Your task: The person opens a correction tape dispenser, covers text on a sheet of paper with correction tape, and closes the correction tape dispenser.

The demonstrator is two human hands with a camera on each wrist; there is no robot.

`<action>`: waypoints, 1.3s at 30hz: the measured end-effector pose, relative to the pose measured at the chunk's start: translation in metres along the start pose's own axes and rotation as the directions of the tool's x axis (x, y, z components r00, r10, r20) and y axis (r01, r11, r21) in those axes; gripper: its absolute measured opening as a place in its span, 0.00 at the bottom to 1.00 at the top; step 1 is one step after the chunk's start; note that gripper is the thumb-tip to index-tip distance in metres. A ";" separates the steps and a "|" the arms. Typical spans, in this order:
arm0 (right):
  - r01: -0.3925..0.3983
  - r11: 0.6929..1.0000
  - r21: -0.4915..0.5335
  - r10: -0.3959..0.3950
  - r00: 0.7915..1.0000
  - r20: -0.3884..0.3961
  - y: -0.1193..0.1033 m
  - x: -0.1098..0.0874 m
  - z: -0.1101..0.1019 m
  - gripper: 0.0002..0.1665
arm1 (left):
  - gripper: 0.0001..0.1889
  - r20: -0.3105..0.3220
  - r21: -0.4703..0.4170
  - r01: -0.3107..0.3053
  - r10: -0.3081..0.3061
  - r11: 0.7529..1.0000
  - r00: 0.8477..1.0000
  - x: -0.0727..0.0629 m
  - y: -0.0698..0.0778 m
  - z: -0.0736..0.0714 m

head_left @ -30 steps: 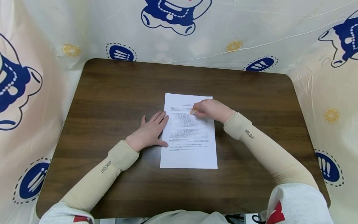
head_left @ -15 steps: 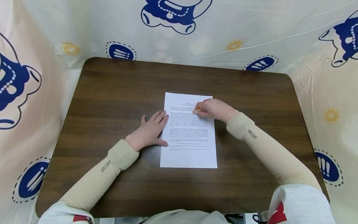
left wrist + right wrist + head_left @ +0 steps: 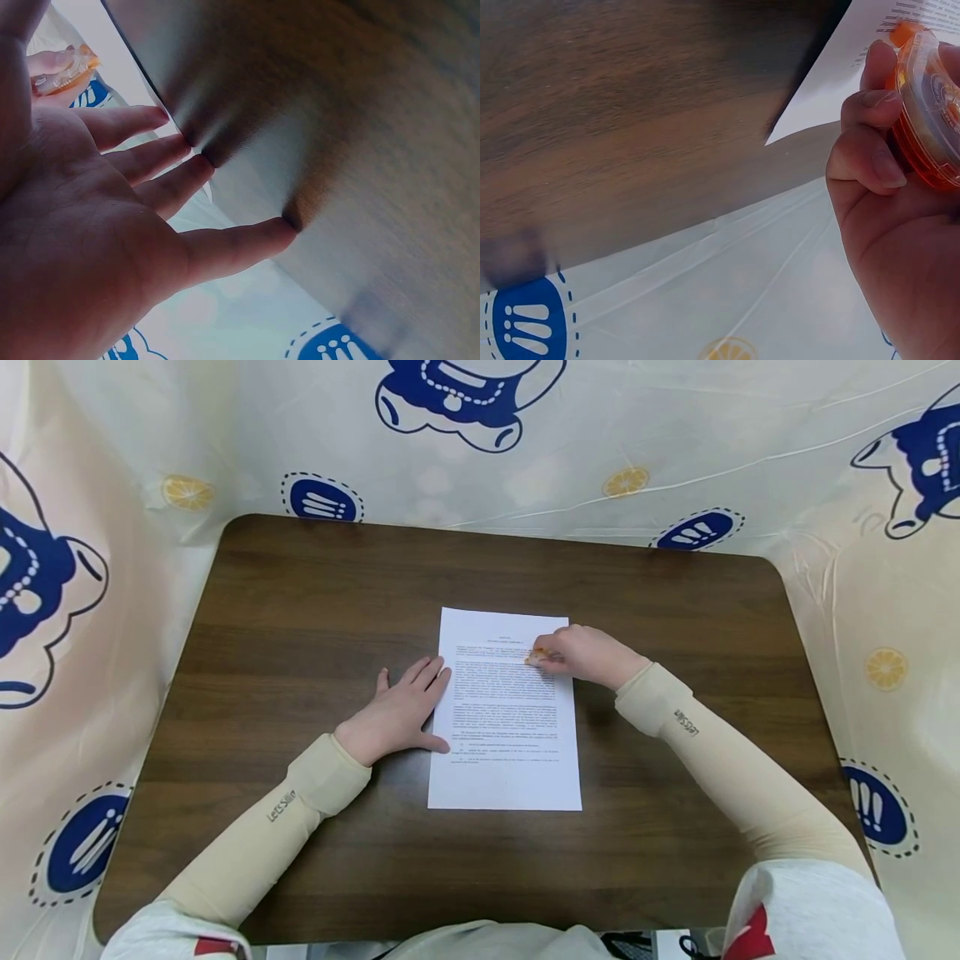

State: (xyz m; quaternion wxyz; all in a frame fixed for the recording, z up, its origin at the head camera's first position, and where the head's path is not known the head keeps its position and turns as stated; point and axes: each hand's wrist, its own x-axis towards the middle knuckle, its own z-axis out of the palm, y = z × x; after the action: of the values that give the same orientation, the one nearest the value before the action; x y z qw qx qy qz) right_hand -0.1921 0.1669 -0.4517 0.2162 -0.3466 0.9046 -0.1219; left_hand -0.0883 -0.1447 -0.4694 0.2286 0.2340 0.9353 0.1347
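A printed sheet of white paper (image 3: 504, 785) lies on the brown table. My left hand (image 3: 397, 714) rests at its left edge with fingers spread, fingertips and thumb touching the paper's margin. In the left wrist view, these fingers (image 3: 176, 184) reach straight down to the surface. Over the upper lines of text, my right hand (image 3: 588, 653) grips a correction tape (image 3: 537, 657). The right wrist view shows its clear and orange case (image 3: 930, 112) between curled fingers and thumb, with the orange tip (image 3: 904, 32) toward the print. Part of the case is outside that view.
The dark wooden table (image 3: 315, 585) has rounded corners. A pale plastic sheet (image 3: 480, 485) printed with blue figures and orange slices hangs behind it and at both sides. The person's torso (image 3: 495, 939) is at the near edge.
My right hand has slid a short way to the right across the text with the correction tape. The left hand and the paper stay in place.
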 end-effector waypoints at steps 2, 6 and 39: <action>0.002 1.000 0.012 -0.002 1.000 0.003 0.002 -0.001 0.000 0.14 | 0.62 -0.001 0.001 -0.001 0.001 1.000 1.000 0.000 0.000 0.000; -0.007 1.000 0.025 0.007 1.000 0.008 0.005 -0.003 0.001 0.15 | 0.61 -0.001 0.004 -0.001 0.001 1.000 1.000 -0.001 0.000 0.001; -0.074 0.995 0.071 0.074 0.997 0.000 0.022 -0.021 0.001 0.16 | 0.62 0.010 -0.005 0.005 -0.005 1.000 1.000 -0.001 0.002 -0.001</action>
State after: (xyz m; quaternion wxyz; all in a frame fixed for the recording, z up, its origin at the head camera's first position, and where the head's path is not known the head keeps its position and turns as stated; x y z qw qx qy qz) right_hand -0.1902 0.1970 -0.4542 0.2317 -0.3049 0.9121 -0.1465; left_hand -0.0877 -0.1437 -0.4678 0.2340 0.2316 0.9345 0.1353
